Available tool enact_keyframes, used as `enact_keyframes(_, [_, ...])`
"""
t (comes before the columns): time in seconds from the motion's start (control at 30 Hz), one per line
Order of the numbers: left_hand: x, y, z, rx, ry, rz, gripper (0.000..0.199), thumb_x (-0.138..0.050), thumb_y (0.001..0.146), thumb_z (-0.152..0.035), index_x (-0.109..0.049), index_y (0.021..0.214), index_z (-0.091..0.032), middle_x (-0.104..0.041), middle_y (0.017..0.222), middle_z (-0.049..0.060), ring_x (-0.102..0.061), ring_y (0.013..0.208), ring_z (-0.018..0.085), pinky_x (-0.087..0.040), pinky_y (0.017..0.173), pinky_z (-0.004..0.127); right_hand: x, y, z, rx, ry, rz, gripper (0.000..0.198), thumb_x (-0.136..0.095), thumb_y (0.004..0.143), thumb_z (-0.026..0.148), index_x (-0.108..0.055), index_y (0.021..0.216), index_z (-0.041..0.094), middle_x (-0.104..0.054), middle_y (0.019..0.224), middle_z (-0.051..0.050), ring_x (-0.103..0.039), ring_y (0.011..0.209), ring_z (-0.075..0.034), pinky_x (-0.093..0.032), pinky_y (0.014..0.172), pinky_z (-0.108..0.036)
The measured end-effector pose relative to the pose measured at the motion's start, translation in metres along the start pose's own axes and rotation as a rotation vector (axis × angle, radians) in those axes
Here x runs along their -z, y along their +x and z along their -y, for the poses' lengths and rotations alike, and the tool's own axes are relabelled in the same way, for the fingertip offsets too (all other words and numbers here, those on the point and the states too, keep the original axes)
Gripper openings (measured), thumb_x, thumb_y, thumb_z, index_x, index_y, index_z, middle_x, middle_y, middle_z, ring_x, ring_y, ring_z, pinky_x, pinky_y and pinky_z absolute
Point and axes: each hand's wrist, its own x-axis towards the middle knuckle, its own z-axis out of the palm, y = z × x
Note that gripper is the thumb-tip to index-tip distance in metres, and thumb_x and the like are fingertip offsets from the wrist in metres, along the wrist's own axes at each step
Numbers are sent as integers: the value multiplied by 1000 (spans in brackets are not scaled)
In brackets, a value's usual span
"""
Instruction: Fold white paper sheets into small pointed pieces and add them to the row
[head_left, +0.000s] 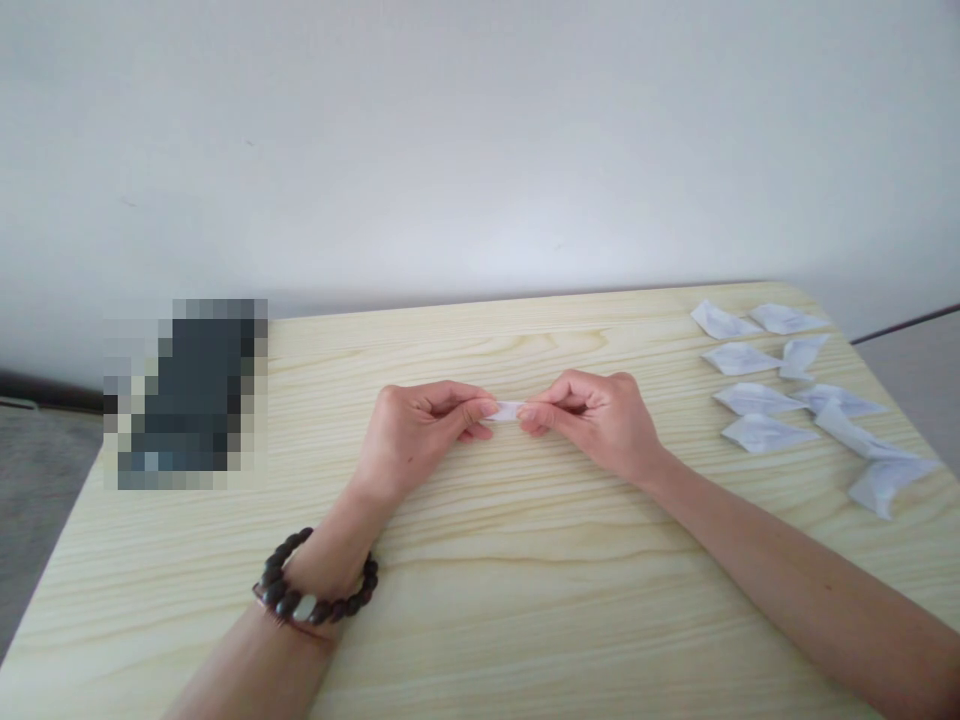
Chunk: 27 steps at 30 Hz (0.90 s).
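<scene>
Between my two hands is a small folded white paper [511, 411], held just above the middle of the table; only a short strip of it shows between my fingertips. My left hand [427, 430] pinches its left end with thumb and fingers closed. At the right end, my right hand [592, 420] grips it the same way. The parts of the paper under my fingers are hidden. A dark beaded bracelet [307, 605] circles my left wrist.
Several folded white paper pieces [769, 433] lie in rough rows on the table's right side. A dark object [199, 390], blurred into blocks, lies at the far left. The pale wood-grain table [480, 600] meets a white wall [480, 140] at the back.
</scene>
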Motion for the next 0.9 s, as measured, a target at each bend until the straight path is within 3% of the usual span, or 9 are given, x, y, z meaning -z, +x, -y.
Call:
enact_keyframes(0.13, [-1,-2,-3,51,16,-98,18,-77,71,-33,-70,65,-17,-67,53,1,-58,43,10,-48,44,19,2,2,0,-100,134,5,30,-73,74,46,-68,70,17,-72,59,-1,-68,50,-14,-54,49,-22])
enact_keyframes(0.27, [3,1,3,42,20,-27,23,-77,69,-37,-67,67,-16,-65,51,0,-55,42,10,-45,43,19,5,4,-4,-111,155,95,27,-65,84,42,-72,85,17,-74,64,-3,-69,52,-14,-52,48,-20])
enact_keyframes(0.33, [6,2,8,-38,74,23,26,-78,69,-40,-69,77,-17,-66,55,-1,-53,43,9,-43,43,18,6,5,-6,-100,164,127,25,-62,87,40,-70,91,17,-74,65,-2,-69,53,-13,-50,47,-19])
enact_keyframes(0.43, [8,3,13,-253,196,41,39,-80,67,-40,-69,99,-20,-73,80,3,-58,58,10,-44,49,17,7,5,-7,-100,218,136,22,-63,87,38,-64,95,18,-71,61,1,-67,51,-12,-47,46,-18])
enact_keyframes(0.5, [8,3,13,-342,277,51,33,-76,72,-38,-71,100,-21,-73,92,4,-62,68,12,-45,53,18,7,5,-6,-96,238,138,20,-62,88,38,-61,93,19,-69,58,3,-64,49,-11,-45,45,-17])
enact_keyframes(0.57, [8,2,12,-361,332,64,22,-70,79,-36,-72,96,-21,-73,91,4,-63,70,13,-45,54,19,7,4,-5,-66,214,150,19,-60,89,37,-61,92,19,-67,58,3,-63,50,-10,-44,46,-17])
enact_keyframes(0.73, [8,2,10,-371,334,55,21,-64,84,-35,-72,93,-19,-74,93,6,-66,77,16,-48,58,21,5,3,-4,109,-8,140,25,-70,81,35,-66,100,19,-65,65,3,-51,48,-6,-38,44,-17])
enact_keyframes(0.9, [7,2,10,-484,415,87,15,-64,86,-28,-71,93,-18,-74,89,4,-66,76,14,-47,60,20,2,2,-5,231,-172,112,15,-58,90,26,-70,94,19,-67,62,3,-53,47,-6,-41,48,-16])
